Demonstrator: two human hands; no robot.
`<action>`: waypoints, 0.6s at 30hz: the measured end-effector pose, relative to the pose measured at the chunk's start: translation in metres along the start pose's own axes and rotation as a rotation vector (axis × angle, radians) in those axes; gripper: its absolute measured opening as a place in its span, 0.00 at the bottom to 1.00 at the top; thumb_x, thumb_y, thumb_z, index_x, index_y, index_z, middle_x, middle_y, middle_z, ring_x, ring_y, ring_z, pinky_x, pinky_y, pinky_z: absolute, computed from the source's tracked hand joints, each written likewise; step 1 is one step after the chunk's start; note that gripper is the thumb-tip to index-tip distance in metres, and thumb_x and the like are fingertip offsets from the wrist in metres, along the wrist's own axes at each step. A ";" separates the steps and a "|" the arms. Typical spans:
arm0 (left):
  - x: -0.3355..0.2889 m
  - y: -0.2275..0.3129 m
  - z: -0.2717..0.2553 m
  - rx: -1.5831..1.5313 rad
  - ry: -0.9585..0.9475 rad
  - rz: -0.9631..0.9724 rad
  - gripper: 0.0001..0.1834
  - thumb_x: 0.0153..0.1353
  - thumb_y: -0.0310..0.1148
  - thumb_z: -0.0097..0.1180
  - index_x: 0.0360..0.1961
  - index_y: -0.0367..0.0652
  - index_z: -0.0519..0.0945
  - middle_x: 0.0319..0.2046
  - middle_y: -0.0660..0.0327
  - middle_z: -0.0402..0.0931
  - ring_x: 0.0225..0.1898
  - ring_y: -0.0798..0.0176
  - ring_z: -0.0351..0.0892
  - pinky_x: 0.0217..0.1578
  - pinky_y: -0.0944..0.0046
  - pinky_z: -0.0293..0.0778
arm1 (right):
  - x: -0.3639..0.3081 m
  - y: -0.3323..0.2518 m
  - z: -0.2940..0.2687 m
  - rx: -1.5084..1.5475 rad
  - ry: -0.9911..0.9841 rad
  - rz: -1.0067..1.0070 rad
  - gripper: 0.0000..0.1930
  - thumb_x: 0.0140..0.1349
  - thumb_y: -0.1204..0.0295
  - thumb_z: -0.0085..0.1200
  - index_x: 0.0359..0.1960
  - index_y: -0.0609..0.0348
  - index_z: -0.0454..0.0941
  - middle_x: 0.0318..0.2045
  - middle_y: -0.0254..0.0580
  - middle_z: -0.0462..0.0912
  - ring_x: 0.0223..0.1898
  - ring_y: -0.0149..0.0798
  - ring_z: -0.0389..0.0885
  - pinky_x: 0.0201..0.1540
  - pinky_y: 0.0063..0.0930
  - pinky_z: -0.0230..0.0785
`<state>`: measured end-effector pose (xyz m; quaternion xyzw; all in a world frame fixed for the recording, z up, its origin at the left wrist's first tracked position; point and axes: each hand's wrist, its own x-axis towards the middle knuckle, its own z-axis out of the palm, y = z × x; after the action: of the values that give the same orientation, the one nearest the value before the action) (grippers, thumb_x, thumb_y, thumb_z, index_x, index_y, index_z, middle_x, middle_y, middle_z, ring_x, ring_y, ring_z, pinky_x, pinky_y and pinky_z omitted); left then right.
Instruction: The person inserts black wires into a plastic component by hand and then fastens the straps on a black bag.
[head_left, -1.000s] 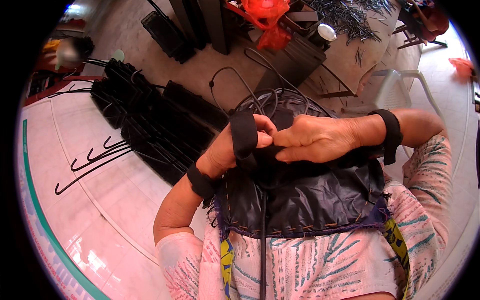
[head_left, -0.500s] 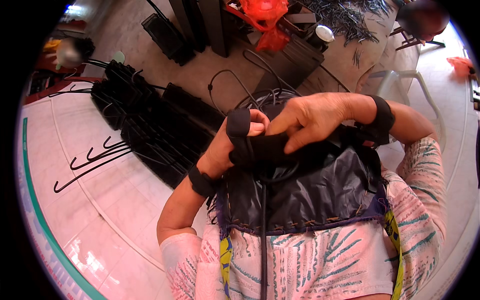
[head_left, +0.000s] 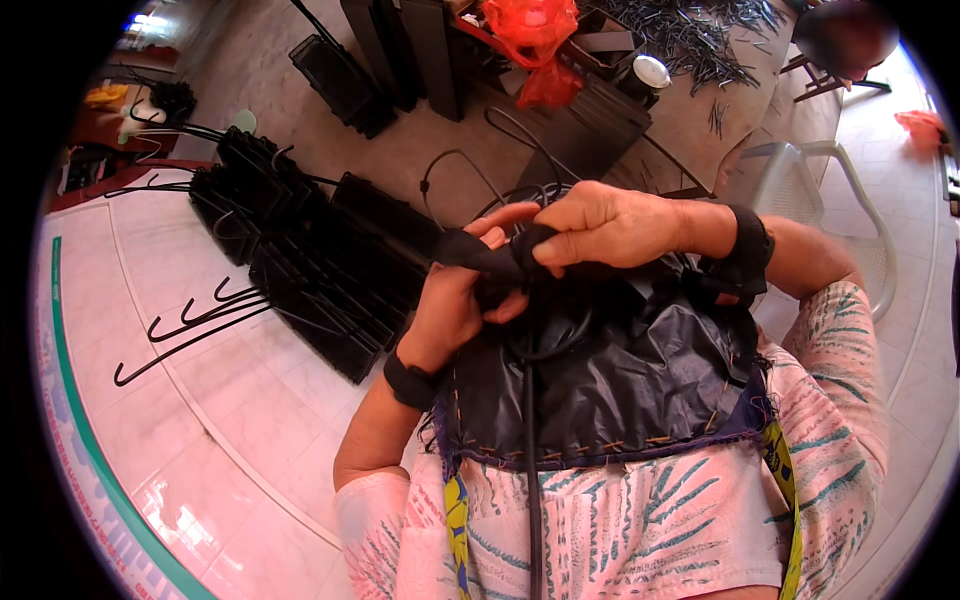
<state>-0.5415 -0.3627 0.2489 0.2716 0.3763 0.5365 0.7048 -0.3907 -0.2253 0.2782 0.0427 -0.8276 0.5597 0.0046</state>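
Note:
My left hand (head_left: 450, 305) is closed around a black fabric strap (head_left: 478, 254), its fingers curled behind and below it. From the right, my right hand (head_left: 612, 226) pinches the bunched end of the same strap between thumb and fingers. Both hands meet above my lap, over a shiny black plastic sheet (head_left: 640, 370) stitched to a dark blue edge. A black cable (head_left: 531, 440) runs down the middle of the sheet toward me and bends in a loop under the hands. Beyond my hands, dark cable loops (head_left: 510, 120) stand up. What lies beneath the strap is hidden.
Left on the pale tiles lies a pile of black cable-ended parts (head_left: 310, 290), with hooked cable ends (head_left: 165, 340) sticking out. Ahead are dark panels (head_left: 590, 125), a red plastic bag (head_left: 530, 35) and a heap of small dark pieces (head_left: 690, 40). A plastic chair (head_left: 850, 190) stands right.
My right hand has drawn back from lying flat over the strap to pinching its end. The strap, upright at my left fingers before, now lies across them. My left hand has turned slightly.

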 end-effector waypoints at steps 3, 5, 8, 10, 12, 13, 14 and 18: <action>-0.003 -0.005 -0.005 -0.172 0.118 0.011 0.16 0.54 0.32 0.41 0.42 0.38 0.71 0.35 0.55 0.74 0.22 0.69 0.69 0.20 0.76 0.61 | -0.003 -0.005 -0.005 -0.292 0.019 -0.040 0.15 0.60 0.64 0.46 0.21 0.62 0.74 0.15 0.28 0.67 0.20 0.21 0.61 0.23 0.18 0.53; -0.004 -0.009 -0.009 -0.282 0.196 0.017 0.15 0.52 0.31 0.41 0.40 0.38 0.71 0.35 0.54 0.74 0.19 0.66 0.67 0.16 0.74 0.57 | -0.004 -0.003 -0.006 -0.465 0.049 -0.081 0.17 0.60 0.62 0.46 0.20 0.62 0.73 0.15 0.26 0.66 0.20 0.20 0.59 0.23 0.17 0.52; -0.005 -0.023 -0.018 -0.343 0.217 0.060 0.13 0.47 0.30 0.42 0.35 0.38 0.72 0.32 0.53 0.73 0.16 0.64 0.64 0.13 0.71 0.53 | -0.008 0.000 -0.005 -0.050 0.146 0.150 0.17 0.60 0.61 0.46 0.19 0.61 0.73 0.15 0.23 0.65 0.21 0.19 0.58 0.24 0.17 0.52; -0.003 -0.024 -0.022 -0.344 0.192 0.100 0.11 0.43 0.30 0.44 0.30 0.38 0.72 0.28 0.53 0.73 0.14 0.63 0.62 0.12 0.70 0.52 | -0.010 0.004 -0.005 -0.136 0.162 0.137 0.17 0.60 0.61 0.46 0.20 0.61 0.73 0.15 0.23 0.65 0.21 0.19 0.59 0.23 0.17 0.52; 0.000 -0.021 -0.022 -0.361 0.141 0.087 0.10 0.41 0.31 0.45 0.25 0.38 0.71 0.24 0.54 0.71 0.14 0.62 0.62 0.13 0.69 0.52 | -0.011 0.011 -0.002 -0.197 0.171 0.082 0.17 0.60 0.61 0.46 0.20 0.61 0.73 0.15 0.24 0.66 0.20 0.19 0.59 0.22 0.16 0.52; 0.001 -0.020 -0.021 -0.366 0.124 0.081 0.09 0.40 0.31 0.45 0.24 0.38 0.71 0.23 0.54 0.71 0.14 0.62 0.62 0.13 0.69 0.52 | -0.012 0.012 -0.001 -0.213 0.172 0.058 0.17 0.60 0.61 0.46 0.20 0.61 0.73 0.15 0.24 0.66 0.20 0.19 0.59 0.22 0.16 0.51; 0.001 -0.018 -0.018 -0.356 0.179 0.050 0.12 0.41 0.33 0.46 0.27 0.37 0.71 0.23 0.55 0.71 0.14 0.64 0.62 0.12 0.70 0.52 | -0.012 0.013 0.000 -0.229 0.176 0.035 0.17 0.60 0.61 0.46 0.20 0.61 0.73 0.15 0.24 0.66 0.19 0.19 0.59 0.21 0.16 0.51; 0.006 -0.008 -0.004 -0.273 0.186 0.030 0.18 0.45 0.33 0.49 0.38 0.37 0.71 0.26 0.57 0.71 0.14 0.69 0.62 0.12 0.73 0.52 | -0.010 0.010 0.000 -0.223 0.168 0.029 0.17 0.59 0.61 0.46 0.20 0.61 0.73 0.14 0.25 0.67 0.18 0.20 0.60 0.20 0.16 0.52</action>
<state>-0.5391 -0.3591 0.2388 0.1282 0.3595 0.6158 0.6893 -0.3814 -0.2210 0.2682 -0.0171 -0.8819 0.4658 0.0707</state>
